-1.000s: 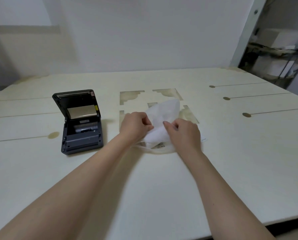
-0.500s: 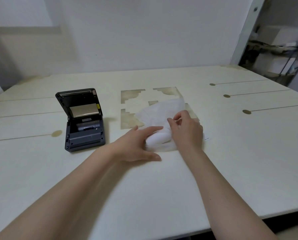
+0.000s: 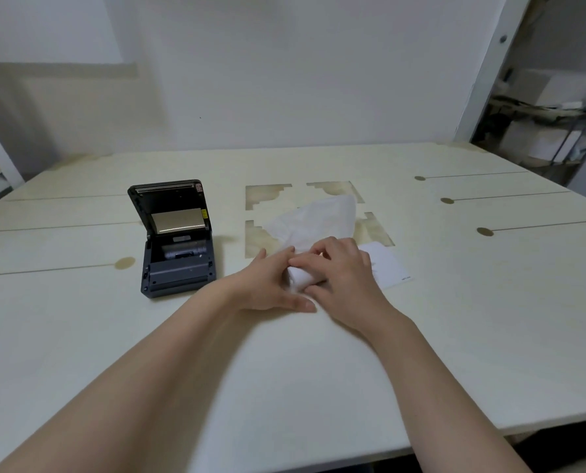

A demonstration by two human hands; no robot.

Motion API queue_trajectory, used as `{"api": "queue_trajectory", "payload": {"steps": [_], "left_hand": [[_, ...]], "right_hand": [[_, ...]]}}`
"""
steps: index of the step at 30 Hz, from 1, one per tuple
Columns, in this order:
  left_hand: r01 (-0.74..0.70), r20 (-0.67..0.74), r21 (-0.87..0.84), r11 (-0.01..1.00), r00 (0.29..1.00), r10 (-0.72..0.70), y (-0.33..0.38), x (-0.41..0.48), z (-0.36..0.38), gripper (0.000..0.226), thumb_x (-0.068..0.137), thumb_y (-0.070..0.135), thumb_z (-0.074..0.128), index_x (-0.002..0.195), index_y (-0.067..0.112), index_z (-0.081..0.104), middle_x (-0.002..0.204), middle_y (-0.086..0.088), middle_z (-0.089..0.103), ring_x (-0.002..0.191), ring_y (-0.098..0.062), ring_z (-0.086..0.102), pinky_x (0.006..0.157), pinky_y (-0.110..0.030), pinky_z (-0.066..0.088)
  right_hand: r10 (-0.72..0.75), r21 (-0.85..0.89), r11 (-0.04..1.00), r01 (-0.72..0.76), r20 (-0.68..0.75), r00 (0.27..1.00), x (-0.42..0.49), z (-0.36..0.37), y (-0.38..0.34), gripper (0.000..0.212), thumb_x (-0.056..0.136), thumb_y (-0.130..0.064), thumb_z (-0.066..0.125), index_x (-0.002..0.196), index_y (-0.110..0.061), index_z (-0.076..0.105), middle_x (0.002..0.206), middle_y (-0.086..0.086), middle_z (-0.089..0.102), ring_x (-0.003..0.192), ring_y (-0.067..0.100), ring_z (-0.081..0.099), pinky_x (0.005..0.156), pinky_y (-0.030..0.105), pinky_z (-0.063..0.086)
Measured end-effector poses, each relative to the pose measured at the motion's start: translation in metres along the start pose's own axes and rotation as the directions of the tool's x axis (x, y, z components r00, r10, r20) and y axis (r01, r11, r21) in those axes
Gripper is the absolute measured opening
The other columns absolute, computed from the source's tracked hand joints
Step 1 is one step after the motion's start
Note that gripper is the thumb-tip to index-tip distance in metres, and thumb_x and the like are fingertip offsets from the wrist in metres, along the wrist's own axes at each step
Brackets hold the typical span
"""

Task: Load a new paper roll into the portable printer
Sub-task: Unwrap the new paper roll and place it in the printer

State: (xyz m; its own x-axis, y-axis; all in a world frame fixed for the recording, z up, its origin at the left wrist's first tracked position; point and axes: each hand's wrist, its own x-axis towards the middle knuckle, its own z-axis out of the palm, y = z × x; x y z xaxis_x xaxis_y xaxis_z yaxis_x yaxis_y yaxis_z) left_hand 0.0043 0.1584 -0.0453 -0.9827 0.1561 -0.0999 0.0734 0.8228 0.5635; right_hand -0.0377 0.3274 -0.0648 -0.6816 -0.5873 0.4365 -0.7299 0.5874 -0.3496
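**Both hands close on the roll**

Since the earlier frame the right hand [image 3: 344, 268] has come down over the paper roll [image 3: 300, 279], and the left hand [image 3: 267, 285] has moved closer to it. There is one white roll; it lies on the table [image 3: 284, 370] between the two hands. The right fingers curl over its top, the left fingers touch its left end. One loose white wrapper [image 3: 315, 221] lies just behind. One white card [image 3: 390, 268] lies to the right. One dark printer [image 3: 175, 247] stands to the left, well apart, lid raised.
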Motion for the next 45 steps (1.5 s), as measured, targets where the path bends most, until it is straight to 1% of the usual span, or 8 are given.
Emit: {"api": "queue_trajectory", "payload": {"steps": [5,8,11,19,24,29,38,45], "left_hand": [[-0.061,-0.003,-0.026,0.998,0.998,0.061,-0.002,-0.001,0.000,0.075,0.078,0.045,0.076,0.142,0.037,0.037,0.145,0.017,0.038,0.149,-0.007,0.008,0.121,-0.044,-0.012],[-0.041,-0.079,0.009,0.999,0.996,0.041,-0.013,0.004,0.003,0.091,0.071,0.058,0.076,0.147,0.036,0.031,0.154,0.015,0.032,0.151,-0.011,0.010,0.121,-0.044,-0.007],[0.041,-0.145,0.053,0.998,0.989,-0.033,-0.016,0.004,0.004,0.111,0.070,0.066,0.071,0.155,0.025,0.013,0.162,0.009,0.019,0.151,-0.007,0.002,0.121,-0.041,-0.013],[-0.029,-0.414,-0.041,0.999,0.910,0.009,-0.021,-0.014,0.002,0.118,0.063,0.067,0.072,0.155,0.026,0.012,0.162,0.017,0.014,0.149,0.000,-0.011,0.116,-0.044,-0.023],[-0.169,-0.539,-0.227,0.959,0.842,0.021,-0.006,-0.025,-0.005,0.099,0.063,0.070,0.060,0.149,0.033,0.028,0.142,0.022,0.045,0.147,0.002,0.014,0.119,-0.039,-0.015],[-0.281,-0.544,-0.396,0.874,0.839,0.023,0.004,-0.028,-0.005,0.059,0.082,0.032,0.076,0.135,0.036,0.050,0.120,0.021,0.062,0.119,0.013,0.050,0.120,-0.045,0.022],[-0.365,-0.512,-0.666,0.650,0.858,-0.042,0.010,-0.028,-0.004,0.033,0.093,0.017,0.063,0.125,0.022,0.061,0.117,-0.005,0.069,0.098,-0.013,0.068,0.090,-0.032,0.054],[-0.343,-0.504,-0.608,0.716,0.864,-0.014,0.003,-0.023,0.005,0.022,0.092,0.013,0.065,0.113,0.021,0.064,0.118,-0.001,0.069,0.101,-0.020,0.069,0.091,-0.038,0.052]], "right_hand": [[-0.073,-0.109,0.992,0.069,-0.034,0.997,0.000,0.001,-0.003,0.035,0.082,-0.021,0.060,0.115,-0.033,0.061,0.116,-0.017,0.059,0.108,0.014,0.041,0.092,0.031,0.023],[0.077,0.251,0.968,-0.028,-0.185,0.980,-0.003,-0.007,-0.009,0.029,0.090,-0.022,0.059,0.118,-0.027,0.055,0.111,-0.032,0.051,0.104,0.010,0.044,0.089,0.023,0.032],[0.297,0.665,0.736,-0.125,-0.151,0.943,-0.002,-0.013,-0.013,0.034,0.093,-0.017,0.061,0.122,-0.029,0.048,0.113,-0.019,0.057,0.096,0.009,0.055,0.080,0.013,0.041],[0.323,0.873,0.472,-0.126,-0.038,0.946,0.000,-0.016,-0.014,0.052,0.096,-0.006,0.053,0.142,-0.026,0.037,0.121,0.004,0.061,0.100,0.026,0.067,0.077,0.021,0.054],[0.274,0.917,0.391,-0.074,-0.039,0.961,0.000,-0.014,-0.016,0.053,0.086,-0.003,0.052,0.134,-0.027,0.045,0.124,0.015,0.057,0.110,0.024,0.065,0.092,0.043,0.055],[0.270,0.942,0.332,-0.047,-0.047,0.962,0.000,-0.015,-0.018,0.052,0.084,0.001,0.051,0.131,-0.020,0.048,0.120,0.014,0.056,0.111,0.021,0.064,0.088,0.035,0.056],[0.257,0.934,0.356,-0.026,-0.071,0.964,0.002,-0.010,-0.015,0.051,0.083,0.004,0.048,0.128,-0.022,0.048,0.122,0.009,0.055,0.113,0.021,0.062,0.092,0.036,0.054],[0.242,0.756,0.649,-0.084,-0.101,0.965,-0.001,-0.015,-0.011,0.044,0.087,-0.014,0.054,0.128,-0.026,0.056,0.121,-0.009,0.060,0.117,0.006,0.054,0.094,0.015,0.043]]}}
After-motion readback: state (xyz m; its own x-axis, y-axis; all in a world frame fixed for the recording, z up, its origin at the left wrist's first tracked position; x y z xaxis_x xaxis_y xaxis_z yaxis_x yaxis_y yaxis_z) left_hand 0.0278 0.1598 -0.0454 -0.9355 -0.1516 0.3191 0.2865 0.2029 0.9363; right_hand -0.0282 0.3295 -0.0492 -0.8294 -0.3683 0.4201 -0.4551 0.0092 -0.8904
